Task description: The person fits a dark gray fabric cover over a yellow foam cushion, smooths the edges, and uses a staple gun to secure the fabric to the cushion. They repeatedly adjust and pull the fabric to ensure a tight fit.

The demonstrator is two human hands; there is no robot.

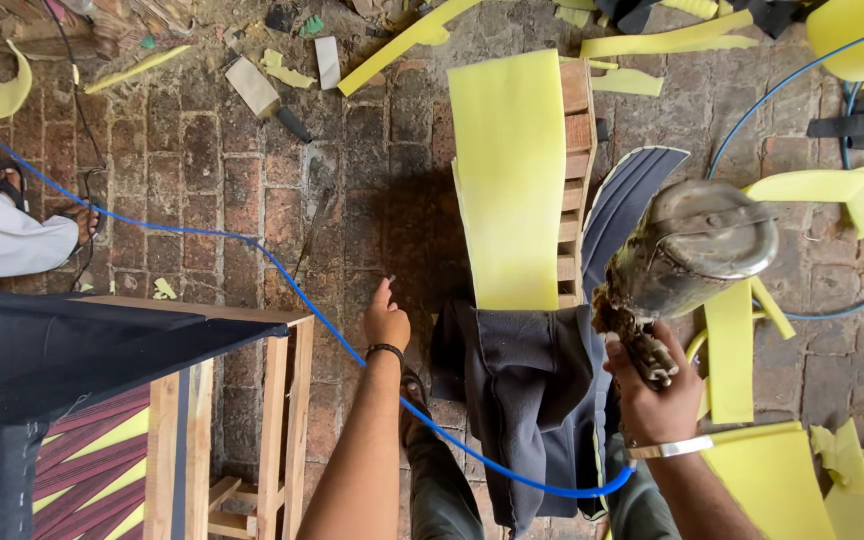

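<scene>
my right hand [657,395] is closed in a firm grip around the handle of a spray gun [687,255], whose dull metal cup sits above my knuckles and whose body is crusted with dried yellowish glue; a silver bangle [668,449] circles that wrist. a blue hose [302,300] loops up from below the gun, runs under my left forearm and trails away across the floor to the far left. my left hand [386,322] holds nothing: it hangs loosely curled with the forefinger stretched out, pointing at the brick floor [202,170], and a dark band sits on its wrist. between my two arms a dark grey cloth [522,390] is draped over the near end of a wooden frame [574,170], and a long sheet of yellow foam [507,175] lies flat along that frame, touching the cloth at its near edge. just beside the gun's cup, a dark padded panel with stitched lines [627,205] leans against the frame's right side. more yellow foam offcuts [732,360] lie right of my right hand and scattered over the bricks farther off. to my left stands another wooden frame [282,410] partly covered with black fabric [72,350], with red and yellow striped cloth below it. at the far left edge another person's white sleeve [2,240] and a sandalled foot show.
</scene>
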